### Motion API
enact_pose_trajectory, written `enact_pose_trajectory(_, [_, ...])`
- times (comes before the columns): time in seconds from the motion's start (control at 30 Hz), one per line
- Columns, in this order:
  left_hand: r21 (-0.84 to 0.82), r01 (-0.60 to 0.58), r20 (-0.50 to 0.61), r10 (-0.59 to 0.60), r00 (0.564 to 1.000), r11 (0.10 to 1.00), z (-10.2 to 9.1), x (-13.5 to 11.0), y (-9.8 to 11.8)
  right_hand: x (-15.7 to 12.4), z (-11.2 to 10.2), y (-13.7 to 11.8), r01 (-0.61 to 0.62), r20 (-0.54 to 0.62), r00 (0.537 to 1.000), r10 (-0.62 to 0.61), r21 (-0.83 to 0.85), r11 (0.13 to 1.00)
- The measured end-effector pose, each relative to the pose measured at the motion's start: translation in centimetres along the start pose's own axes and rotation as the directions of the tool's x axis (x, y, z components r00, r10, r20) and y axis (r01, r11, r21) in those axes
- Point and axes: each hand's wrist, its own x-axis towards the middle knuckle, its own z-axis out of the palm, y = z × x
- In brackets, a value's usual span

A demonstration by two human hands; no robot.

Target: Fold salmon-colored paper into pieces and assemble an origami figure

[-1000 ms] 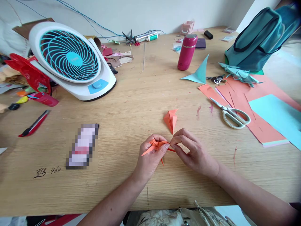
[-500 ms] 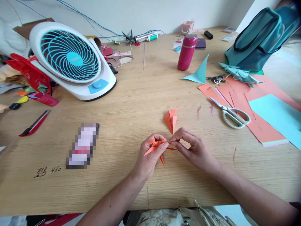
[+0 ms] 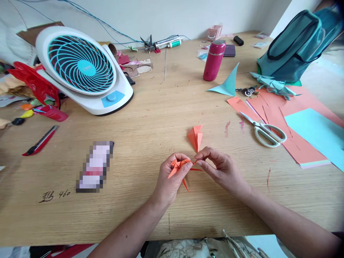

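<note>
An orange origami figure [image 3: 176, 167] with several thin points is held above the table near its front edge. My left hand [image 3: 172, 177] is closed around its body, thumb on top and fingers behind. My right hand [image 3: 217, 165] pinches a thin pointed tip on the figure's right side between thumb and forefinger. Two narrow spikes stick out below and to the right of my left thumb. Just beyond the hands lies a second folded orange paper piece [image 3: 195, 138], its narrow end toward my right hand.
White-handled scissors [image 3: 270, 134] lie on orange paper sheets [image 3: 301, 143] at the right, near a teal origami figure [image 3: 275, 86]. A pink flask [image 3: 214, 61] and teal bag [image 3: 292, 46] stand behind. Leftward are a fan [image 3: 86, 68], a blurred phone-like rectangle [image 3: 95, 166] and a utility knife [image 3: 40, 141].
Both hands stay almost in place. The left point of the orange origami figure has tilted slightly, and my right fingertips have shifted a little at the thin tip.
</note>
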Motion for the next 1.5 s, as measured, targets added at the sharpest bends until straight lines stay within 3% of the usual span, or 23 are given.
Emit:
enact_pose_trajectory(0.37, [0.043, -0.031, 0.026, 0.029, 0.999, 0.999, -0.3, -0.2, -0.1, 0.0, 0.1, 0.5, -0.034, 0.049, 0.998, 0.026, 0.158, 0.987])
enact_pose_trajectory(0.63, [0.016, -0.112, 0.077, 0.11, 0.991, 0.994, -0.2, -0.3, 0.2, -0.3, -0.1, 0.2, 0.107, 0.034, 0.993, -0.114, 0.164, 0.981])
enact_pose_trajectory(1.5, [0.221, -0.156, -0.018, 0.164, 0.986, 0.963, 0.5, -1.0, 1.1, -0.4, 0.5, -0.4, 0.099, 0.053, 0.993, -0.104, 0.089, 0.991])
